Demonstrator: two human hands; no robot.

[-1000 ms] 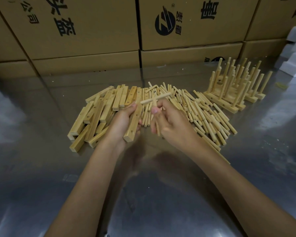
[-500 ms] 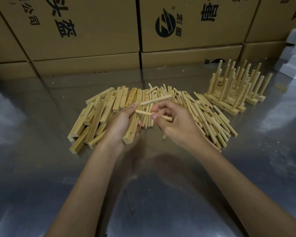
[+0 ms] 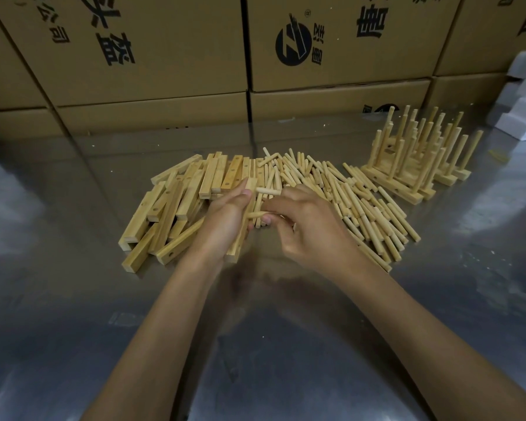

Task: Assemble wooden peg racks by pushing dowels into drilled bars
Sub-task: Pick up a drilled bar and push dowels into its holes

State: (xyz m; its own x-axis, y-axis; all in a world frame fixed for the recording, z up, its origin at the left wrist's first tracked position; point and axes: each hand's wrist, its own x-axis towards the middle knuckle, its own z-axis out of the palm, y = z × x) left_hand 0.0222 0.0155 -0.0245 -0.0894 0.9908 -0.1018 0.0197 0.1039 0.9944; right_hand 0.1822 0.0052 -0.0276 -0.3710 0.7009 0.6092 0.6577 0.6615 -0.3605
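The left hand (image 3: pixel 225 217) grips a drilled bar (image 3: pixel 244 220) lengthwise over the counter (image 3: pixel 255 344), one dowel (image 3: pixel 268 191) already jutting from its upper end. The right hand (image 3: pixel 307 226) pinches a second dowel (image 3: pixel 255 214) against the bar's middle. Loose bars (image 3: pixel 170 208) lie just left, loose dowels (image 3: pixel 362 205) right.

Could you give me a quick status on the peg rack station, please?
Left hand grips a drilled bar. Right hand pinches a dowel at the bar, another dowel already seated. Nothing blocking.
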